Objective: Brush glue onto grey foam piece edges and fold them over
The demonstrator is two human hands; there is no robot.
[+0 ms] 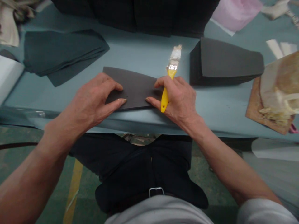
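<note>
A dark grey tapered foam-like panel (136, 87) lies on the table in front of me. My left hand (98, 96) rests over its left end, thumb and forefinger apart on the top face; its other fingers are mostly hidden. At the panel's right end is my right hand (178, 96), with a yellow-handled paintbrush (171, 73) held in it. Thumb and forefinger of that hand also touch the panel. The brush points away from me, its bristles coated in whitish stuff.
To the right stands a stack of similar grey panels (231, 62). Dark green sheets (63, 49) lie fanned at the left. A glue-crusted container (280, 84) sits on a brown board (253, 102) at far right. Large black pieces (140, 15) and pink material (235, 15) are behind.
</note>
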